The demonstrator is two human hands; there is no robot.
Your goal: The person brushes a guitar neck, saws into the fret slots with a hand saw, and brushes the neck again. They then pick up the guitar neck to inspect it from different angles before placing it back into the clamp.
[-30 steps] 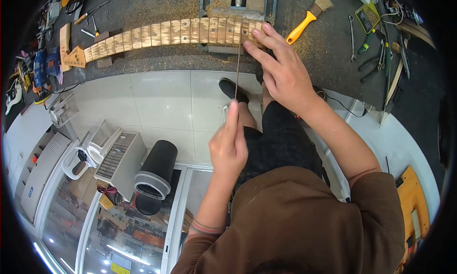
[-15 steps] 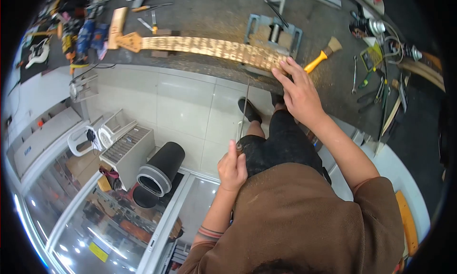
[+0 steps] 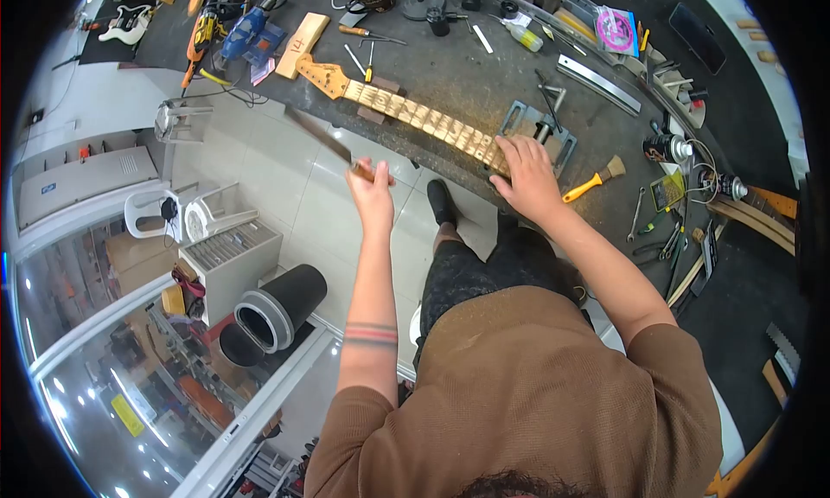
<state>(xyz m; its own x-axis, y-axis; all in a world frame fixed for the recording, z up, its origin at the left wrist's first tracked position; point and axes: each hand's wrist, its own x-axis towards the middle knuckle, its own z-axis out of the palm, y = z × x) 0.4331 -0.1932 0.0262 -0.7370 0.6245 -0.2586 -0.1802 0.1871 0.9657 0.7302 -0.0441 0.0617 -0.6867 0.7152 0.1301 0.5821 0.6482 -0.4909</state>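
A guitar neck [image 3: 424, 118] with dark marks along its fretboard lies across the bench, its headstock [image 3: 322, 76] towards the left. My right hand [image 3: 529, 176] rests on the body end of the neck, fingers stretched out over it and thumb apart at the near edge. My left hand [image 3: 372, 195] is closed around the wooden handle of a long flat file [image 3: 322, 138]. The file's blade points up and left, over the floor in front of the bench edge, apart from the neck. Dark blocks [image 3: 372, 115] lie under the neck near the headstock.
Behind the neck's right end sits a metal vise [image 3: 560, 148]; a yellow-handled brush [image 3: 595, 180] lies right of it. A wood block marked 14 [image 3: 303, 45] is beyond the headstock. Spray cans [image 3: 666, 148] and hand tools lie right. A black bin [image 3: 281, 308] stands on the floor.
My left hand has risen from beside my thigh towards the bench, bringing the file up with it. My right hand stays on the neck's end. The view has shifted, showing more of the bench.
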